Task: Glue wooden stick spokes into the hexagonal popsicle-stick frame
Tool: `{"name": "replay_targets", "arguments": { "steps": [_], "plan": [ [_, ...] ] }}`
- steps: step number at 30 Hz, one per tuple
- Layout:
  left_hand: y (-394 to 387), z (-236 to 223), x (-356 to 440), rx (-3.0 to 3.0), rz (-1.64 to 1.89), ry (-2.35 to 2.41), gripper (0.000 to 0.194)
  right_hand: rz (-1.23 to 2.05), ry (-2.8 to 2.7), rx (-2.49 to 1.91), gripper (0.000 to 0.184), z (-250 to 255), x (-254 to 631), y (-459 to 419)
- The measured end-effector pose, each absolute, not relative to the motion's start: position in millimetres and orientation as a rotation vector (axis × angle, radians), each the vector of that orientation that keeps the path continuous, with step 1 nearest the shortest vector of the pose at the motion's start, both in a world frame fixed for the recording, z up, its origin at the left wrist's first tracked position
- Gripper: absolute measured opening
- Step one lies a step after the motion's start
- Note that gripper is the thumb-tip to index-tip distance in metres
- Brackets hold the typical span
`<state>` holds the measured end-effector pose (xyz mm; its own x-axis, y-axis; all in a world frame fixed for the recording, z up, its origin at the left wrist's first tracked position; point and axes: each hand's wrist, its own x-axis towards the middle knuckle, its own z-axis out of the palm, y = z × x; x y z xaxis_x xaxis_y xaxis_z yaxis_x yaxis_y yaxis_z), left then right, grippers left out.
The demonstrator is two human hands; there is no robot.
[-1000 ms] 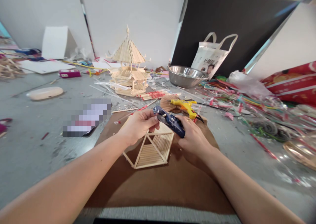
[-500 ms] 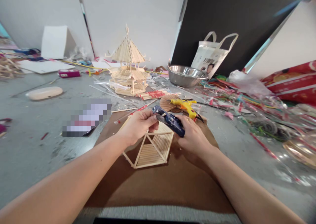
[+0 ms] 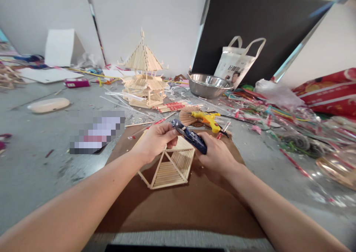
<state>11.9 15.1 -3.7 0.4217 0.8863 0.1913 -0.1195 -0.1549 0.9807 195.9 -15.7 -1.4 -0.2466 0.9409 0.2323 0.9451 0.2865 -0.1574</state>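
My right hand [image 3: 218,152] is wrapped around a dark blue clipper-like hand tool [image 3: 194,139], its narrow head pointing up and left. At that head, the thumb and fingers of my left hand [image 3: 155,139] are pinched together. Whatever is between them is too small or hidden to make out. Below both hands, a hexagonal frame of pale wooden sticks [image 3: 169,174] lies on a brown board [image 3: 172,215]. Rows of sticks fill some of its triangular sections, while at least one section on the left is open. My left hand hides part of its far side.
Behind the board stand a wooden stick pagoda [image 3: 144,87], bundled sticks [image 3: 175,106] and a yellow glue gun [image 3: 207,119]. A steel bowl [image 3: 210,90] sits further back. A phone [image 3: 97,133] lies left, a white case [image 3: 48,105] beyond it. Scraps and wrappers [image 3: 292,122] clutter the right.
My right hand's fingers have closed more tightly around the blue tool, and its handles look closer together. My left hand keeps its pinch at the tool's head. The stick frame stays in place.
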Motion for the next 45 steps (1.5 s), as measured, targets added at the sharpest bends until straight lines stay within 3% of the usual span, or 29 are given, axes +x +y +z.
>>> {"name": "replay_targets", "arguments": {
  "steps": [18,30,45],
  "plan": [
    [19,-1,9,1.467,0.895,0.882,0.019,-0.043,-2.189,-2.059,0.025,2,192,-14],
    [25,11,-10,2.079,0.331,1.277,0.023,-0.118,-2.108,-2.129,0.032,0,204,-5],
    [21,7,-9,2.283,0.022,1.175,0.015,-0.132,-2.222,-2.094,0.041,-3,202,-5]
  ]
}}
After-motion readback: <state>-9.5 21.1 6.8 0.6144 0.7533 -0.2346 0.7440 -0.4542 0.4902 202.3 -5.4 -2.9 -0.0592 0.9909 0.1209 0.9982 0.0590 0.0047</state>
